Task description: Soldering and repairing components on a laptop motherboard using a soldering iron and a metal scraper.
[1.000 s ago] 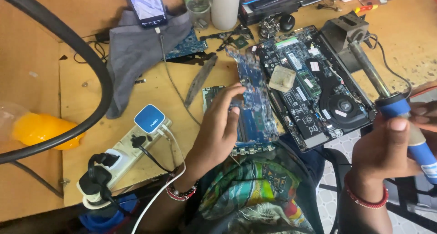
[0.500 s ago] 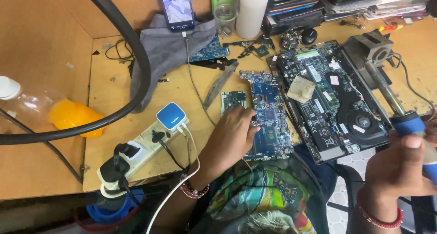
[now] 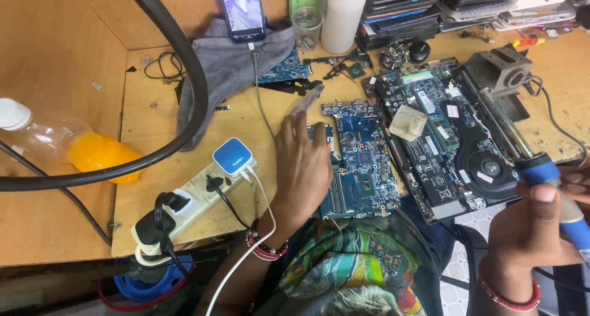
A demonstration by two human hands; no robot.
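My left hand (image 3: 302, 168) lies flat with fingers apart, resting on the left edge of a blue circuit board (image 3: 361, 162) on the wooden bench. My right hand (image 3: 533, 224) at the lower right is closed around the blue handle of a soldering iron (image 3: 541, 168), whose metal shaft points up and left over an opened laptop base (image 3: 442, 138). A pale square block (image 3: 407, 122) sits on the laptop's internals.
A white power strip (image 3: 184, 208) with a blue charger (image 3: 232, 156) lies left of my hand. A grey cloth (image 3: 230, 70) carries a phone (image 3: 241, 11). A metal iron stand (image 3: 501, 70), a white roll (image 3: 341, 15), a thick black hose (image 3: 184, 107) and a bottle of orange liquid (image 3: 92, 156) surround the bench.
My left hand has opened and slid left, from curled on the blue board to lying flat at its edge. The view has shifted; my right hand keeps holding the soldering iron.
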